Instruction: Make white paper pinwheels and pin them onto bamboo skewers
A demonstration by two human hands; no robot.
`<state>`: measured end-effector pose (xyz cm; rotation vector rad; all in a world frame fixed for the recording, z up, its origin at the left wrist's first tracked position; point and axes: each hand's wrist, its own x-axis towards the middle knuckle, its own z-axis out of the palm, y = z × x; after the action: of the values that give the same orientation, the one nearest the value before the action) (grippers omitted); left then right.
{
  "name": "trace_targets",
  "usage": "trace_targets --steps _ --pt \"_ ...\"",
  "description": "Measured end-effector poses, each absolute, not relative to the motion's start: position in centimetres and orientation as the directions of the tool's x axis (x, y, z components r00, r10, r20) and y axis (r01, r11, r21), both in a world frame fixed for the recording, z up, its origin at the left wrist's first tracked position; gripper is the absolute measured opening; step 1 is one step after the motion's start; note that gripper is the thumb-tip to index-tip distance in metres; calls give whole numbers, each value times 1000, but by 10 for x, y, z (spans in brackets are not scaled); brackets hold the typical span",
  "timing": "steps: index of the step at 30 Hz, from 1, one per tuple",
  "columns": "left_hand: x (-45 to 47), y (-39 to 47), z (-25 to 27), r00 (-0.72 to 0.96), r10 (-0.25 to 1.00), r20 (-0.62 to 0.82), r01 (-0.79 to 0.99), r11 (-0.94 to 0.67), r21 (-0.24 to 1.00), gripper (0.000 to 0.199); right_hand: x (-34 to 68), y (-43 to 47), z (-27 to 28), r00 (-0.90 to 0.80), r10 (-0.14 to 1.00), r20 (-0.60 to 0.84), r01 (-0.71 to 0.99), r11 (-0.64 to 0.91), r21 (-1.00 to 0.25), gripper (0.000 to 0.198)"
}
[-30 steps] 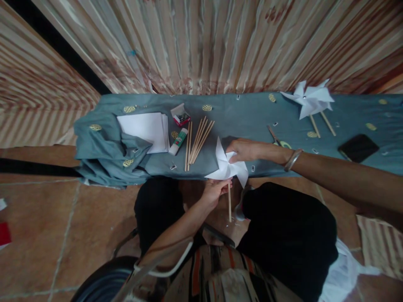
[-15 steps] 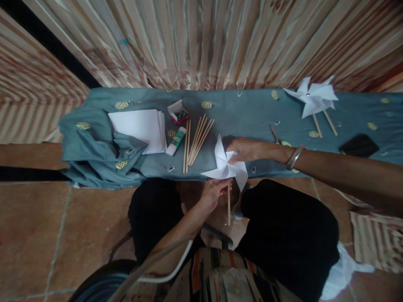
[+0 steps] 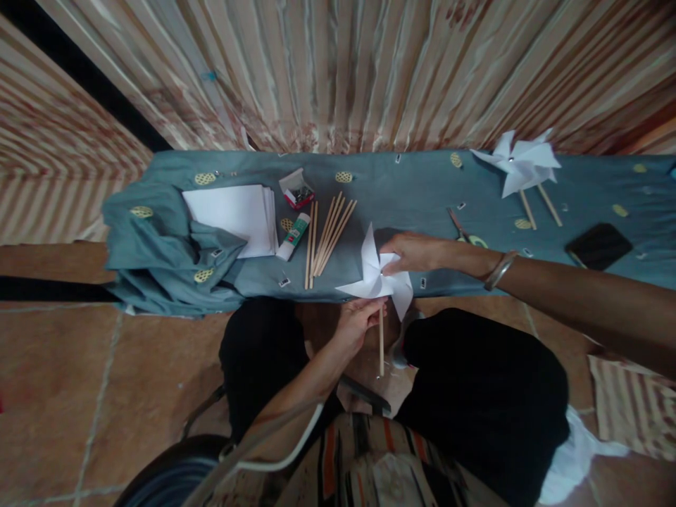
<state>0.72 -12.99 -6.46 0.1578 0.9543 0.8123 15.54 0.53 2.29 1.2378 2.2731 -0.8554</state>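
Note:
A white paper pinwheel [image 3: 389,284] on a thin wooden stick [image 3: 381,345] is held at the front edge of the cloth-covered table. My left hand [image 3: 362,315] grips it from below, fingers closed near the top of the stick, partly hidden under the paper. From the right, my right hand [image 3: 404,252] is closed on the pinwheel, thumb and fingers at a blade near its centre. The stick hangs down past the table edge, over the gap between my knees.
Left of the pinwheel lie wooden sticks [image 3: 332,236], a glue stick [image 3: 293,236], a small open box of pins [image 3: 296,190] and white paper sheets [image 3: 232,215]. To the right are scissors [image 3: 465,234], finished pinwheels [image 3: 520,162] and a dark phone-like object [image 3: 598,246].
The view has shifted slightly. Both hands keep the same hold on the pinwheel, with no clear movement of either.

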Motion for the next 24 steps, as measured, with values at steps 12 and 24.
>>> trace_targets --steps 12,24 --pt "9 -130 -65 300 667 -682 -557 703 442 42 143 12 36 -503 555 -662 845 476 -242 25" --pt "6 -134 -58 344 675 -653 -535 712 454 55 147 19 28 -524 515 -679 838 453 -304 25"
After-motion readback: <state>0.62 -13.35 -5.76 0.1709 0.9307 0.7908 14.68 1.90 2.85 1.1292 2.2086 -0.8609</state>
